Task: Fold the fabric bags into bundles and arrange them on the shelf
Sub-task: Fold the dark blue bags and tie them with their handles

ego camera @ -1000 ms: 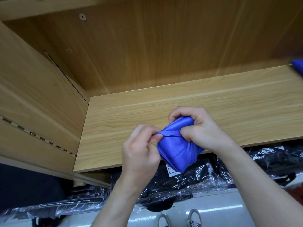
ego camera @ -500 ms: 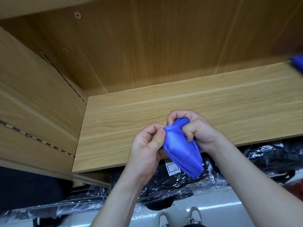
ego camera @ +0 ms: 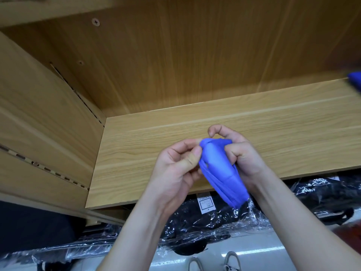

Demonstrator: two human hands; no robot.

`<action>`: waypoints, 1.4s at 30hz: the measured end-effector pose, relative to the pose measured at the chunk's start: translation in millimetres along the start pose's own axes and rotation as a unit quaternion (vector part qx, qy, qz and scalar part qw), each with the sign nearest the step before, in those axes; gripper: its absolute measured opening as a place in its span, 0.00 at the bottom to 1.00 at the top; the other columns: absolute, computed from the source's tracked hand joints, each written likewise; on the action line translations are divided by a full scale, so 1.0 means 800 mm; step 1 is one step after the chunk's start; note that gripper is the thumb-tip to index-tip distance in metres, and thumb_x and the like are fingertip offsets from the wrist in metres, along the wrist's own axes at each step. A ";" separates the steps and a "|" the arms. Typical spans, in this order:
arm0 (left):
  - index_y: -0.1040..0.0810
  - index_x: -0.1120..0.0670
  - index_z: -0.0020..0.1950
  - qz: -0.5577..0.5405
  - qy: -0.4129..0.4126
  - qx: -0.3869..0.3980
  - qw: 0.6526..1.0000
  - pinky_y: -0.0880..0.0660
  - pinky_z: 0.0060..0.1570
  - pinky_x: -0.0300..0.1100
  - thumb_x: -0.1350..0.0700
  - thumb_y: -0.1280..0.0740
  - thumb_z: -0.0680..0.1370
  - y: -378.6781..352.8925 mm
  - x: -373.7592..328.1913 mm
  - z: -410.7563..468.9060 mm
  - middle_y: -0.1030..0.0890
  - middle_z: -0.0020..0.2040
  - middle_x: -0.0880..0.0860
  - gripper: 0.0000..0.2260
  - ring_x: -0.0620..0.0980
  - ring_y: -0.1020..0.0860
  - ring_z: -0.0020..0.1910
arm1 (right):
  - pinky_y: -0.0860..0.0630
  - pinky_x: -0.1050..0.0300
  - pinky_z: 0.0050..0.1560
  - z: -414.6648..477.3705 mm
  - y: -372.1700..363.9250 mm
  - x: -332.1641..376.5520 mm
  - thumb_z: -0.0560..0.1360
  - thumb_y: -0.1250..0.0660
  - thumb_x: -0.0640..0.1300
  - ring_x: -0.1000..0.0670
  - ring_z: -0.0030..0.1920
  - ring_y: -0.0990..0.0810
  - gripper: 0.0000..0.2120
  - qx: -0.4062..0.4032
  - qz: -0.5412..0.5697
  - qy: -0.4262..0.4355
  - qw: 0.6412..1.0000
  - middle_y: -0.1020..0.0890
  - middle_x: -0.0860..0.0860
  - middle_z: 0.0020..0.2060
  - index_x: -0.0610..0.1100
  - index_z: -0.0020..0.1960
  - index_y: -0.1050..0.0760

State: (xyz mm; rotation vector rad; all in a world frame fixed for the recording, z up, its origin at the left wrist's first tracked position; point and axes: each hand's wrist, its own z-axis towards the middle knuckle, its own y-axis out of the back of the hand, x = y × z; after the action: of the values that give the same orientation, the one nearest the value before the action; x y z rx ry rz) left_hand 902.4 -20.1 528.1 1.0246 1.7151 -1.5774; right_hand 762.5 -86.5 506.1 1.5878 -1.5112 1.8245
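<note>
Both forearms reaching up mid-frame; left hand [ego camera: 178,163] pinching blue bag [ego camera: 220,171], right hand [ego camera: 241,153] gripping it over shelf [ego camera: 136,153].

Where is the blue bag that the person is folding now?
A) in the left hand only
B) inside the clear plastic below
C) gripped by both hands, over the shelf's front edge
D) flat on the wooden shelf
C: the left hand and the right hand both pinch the blue bag above the shelf.

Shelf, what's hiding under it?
Plastic-wrapped black items lie below the shelf; one bears a white label. The shelf covers whatever lies farther back.
</note>
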 end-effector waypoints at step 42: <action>0.25 0.42 0.48 0.712 -0.209 -0.086 0.665 0.35 0.40 0.42 0.56 0.36 0.61 0.033 -0.014 0.001 0.30 0.35 0.38 0.17 0.42 0.31 0.39 | 0.23 0.50 0.42 -0.036 -0.021 -0.026 0.71 0.34 0.47 0.49 0.42 0.19 0.13 -0.041 -0.564 0.196 0.801 0.16 0.55 0.42 0.54 0.55 0.22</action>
State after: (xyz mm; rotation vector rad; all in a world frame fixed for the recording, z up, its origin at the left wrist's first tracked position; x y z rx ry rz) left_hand 930.4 -22.5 523.1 1.2202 0.3099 -0.4524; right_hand 766.7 -47.6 501.3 1.4080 -0.2485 1.1895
